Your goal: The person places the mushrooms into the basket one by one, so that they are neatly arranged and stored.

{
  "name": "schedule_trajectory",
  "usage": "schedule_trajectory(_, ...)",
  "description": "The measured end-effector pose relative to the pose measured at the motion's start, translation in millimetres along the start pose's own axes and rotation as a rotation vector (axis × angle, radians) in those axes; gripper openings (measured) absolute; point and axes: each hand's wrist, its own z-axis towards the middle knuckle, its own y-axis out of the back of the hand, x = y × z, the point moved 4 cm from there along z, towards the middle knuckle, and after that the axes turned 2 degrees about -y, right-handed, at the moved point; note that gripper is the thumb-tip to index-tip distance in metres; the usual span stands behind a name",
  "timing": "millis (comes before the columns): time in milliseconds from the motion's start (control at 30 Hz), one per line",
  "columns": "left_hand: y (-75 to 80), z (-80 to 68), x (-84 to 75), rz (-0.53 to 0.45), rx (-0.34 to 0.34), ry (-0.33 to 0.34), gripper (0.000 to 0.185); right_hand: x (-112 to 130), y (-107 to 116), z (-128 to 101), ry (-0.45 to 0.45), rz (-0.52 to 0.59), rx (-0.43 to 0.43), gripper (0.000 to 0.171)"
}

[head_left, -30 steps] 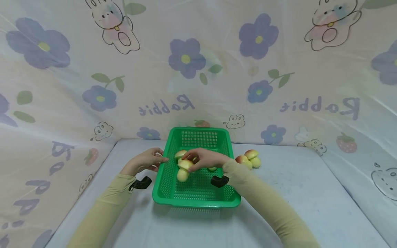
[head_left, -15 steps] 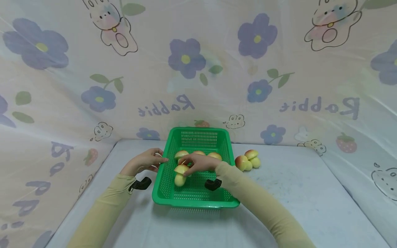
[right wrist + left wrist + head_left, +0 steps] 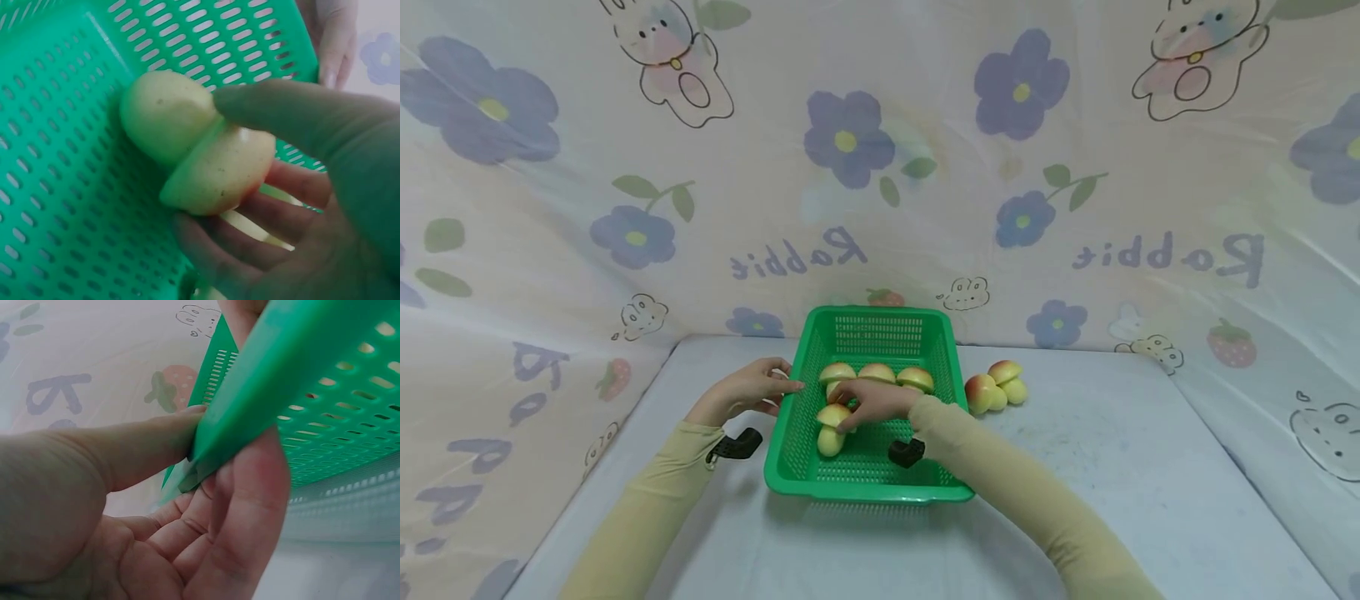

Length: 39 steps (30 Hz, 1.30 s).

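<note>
Nearest to the person, two arms in beige sleeves [image 3: 1015,492] reach forward over the pale table [image 3: 1150,467]. Each wrist carries a small black camera mount [image 3: 737,443].

The green basket [image 3: 820,487] stands on the table in the middle. The right hand [image 3: 872,402] is inside it, and its thumb and fingers are curled around a toy mushroom [image 3: 831,427] with a pale stem and a yellow-pink cap. In the right wrist view the thumb lies over the place where the cap meets the stem of this mushroom [image 3: 200,156], the other fingers are under the cap, and the stem lies against the basket floor. This mushroom is in the left half of the basket, toward the near side.

The left hand [image 3: 747,392] is at the left side of the basket. In the left wrist view its thumb [image 3: 144,447] presses on the outside of the rim [image 3: 262,394] and its fingers [image 3: 250,506] are curled under the edge, so it grips the basket wall.

Farther in the basket, three more mushrooms [image 3: 877,375] lie in a row behind the right hand.

Outside the basket, just to the right of it on the table, two mushrooms [image 3: 996,387] lie touching each other.

At the far side hangs a curtain [image 3: 925,167] with blue flowers and rabbits.
</note>
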Motion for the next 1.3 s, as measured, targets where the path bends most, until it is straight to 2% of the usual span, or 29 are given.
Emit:
schedule_trajectory(133, 0.2, -0.4, -1.0, -0.002, 0.004, -0.008, 0.040, 0.7, -1.6, 0.4, 0.008, -0.022, -0.002, 0.050)
schedule_trajectory(400, -0.4, -0.8, -1.0, -0.004, 0.018, -0.013, 0.038, 2.5, -5.0, 2.1, 0.041, 0.023, 0.013, 0.048)
schedule_trajectory(733, 0.2, -1.2, -1.9, -0.010, 0.023, -0.012, 0.038, 2.7, -3.0, 2.5, 0.048, 0.047, -0.032, 0.045)
schedule_trajectory(1200, 0.7, -0.2, -2.6, -0.003, 0.007, 0.004, 0.042, 0.8, -1.6, 2.8, 0.028, 0.069, -0.010, 0.050)
schedule_trajectory(1300, 0.6, 0.7, -1.6, -0.009, 0.012, 0.003, 0.041, 0.1, -0.6, 3.0, 0.031, 0.103, -0.003, 0.051)
